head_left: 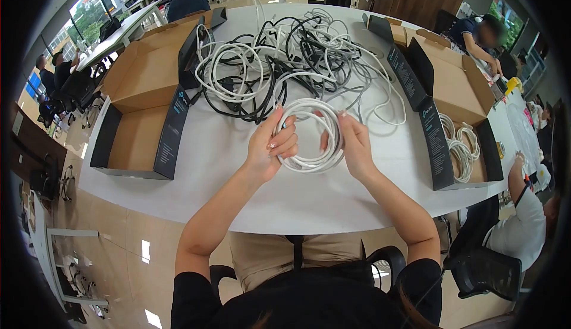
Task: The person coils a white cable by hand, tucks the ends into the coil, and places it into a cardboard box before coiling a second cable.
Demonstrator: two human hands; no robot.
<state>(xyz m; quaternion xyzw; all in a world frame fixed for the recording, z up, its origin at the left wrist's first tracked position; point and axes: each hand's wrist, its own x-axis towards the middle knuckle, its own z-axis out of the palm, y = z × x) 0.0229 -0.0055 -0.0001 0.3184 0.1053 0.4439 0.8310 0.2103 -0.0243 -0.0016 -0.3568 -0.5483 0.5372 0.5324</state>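
A white cable (pixel 310 163) wound into a round coil of several loops is held up between my two hands, near the front of the table. My left hand (pixel 269 141) has its fingers wrapped round the coil's left side. On the right side, my right hand (pixel 355 146) grips the loops with the thumb in front and a fingertip showing inside the ring. Just beyond the coil lies a tangled heap of cables (pixel 235 73), white, grey and black, spread over the back half of the table.
An open black cardboard box (pixel 168 134) with a bare brown inside stands at left. At right, another open box (pixel 439 153) holds coiled white cables (pixel 461 150). The white table (pixel 226 180) curves around me. People (pixel 479 37) sit at the far right; chairs stand around.
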